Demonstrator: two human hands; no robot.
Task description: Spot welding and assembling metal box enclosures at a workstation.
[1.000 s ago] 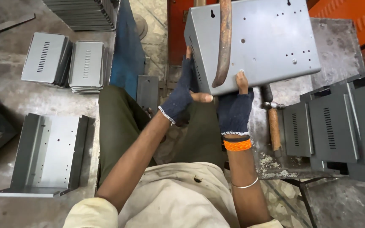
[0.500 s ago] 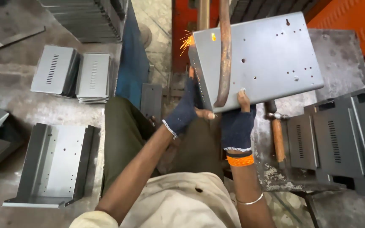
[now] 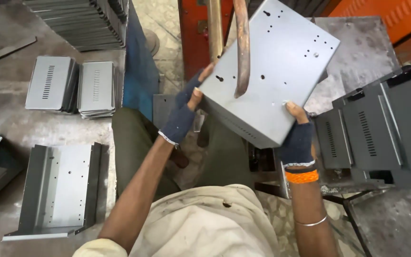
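Gripping grey panel [image 3: 281, 62], both hands [image 3: 182, 114] [image 3: 297, 138] closed on edges (rusty bar [image 3: 241, 47] crosses it).

Soft, even daylight fills the shop, no hard glare. Faint shadows lie below the hands [image 3: 243, 119]. Everything looks sharp, though straight edges bow slightly far out.

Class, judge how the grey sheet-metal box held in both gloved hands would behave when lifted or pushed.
The grey sheet-metal box probably stays stiff: its folded edges hold shape. It seems fairly light for its size, since the left hand and right hand grip only its edges. Flat-sided, it would likely slide, not roll.
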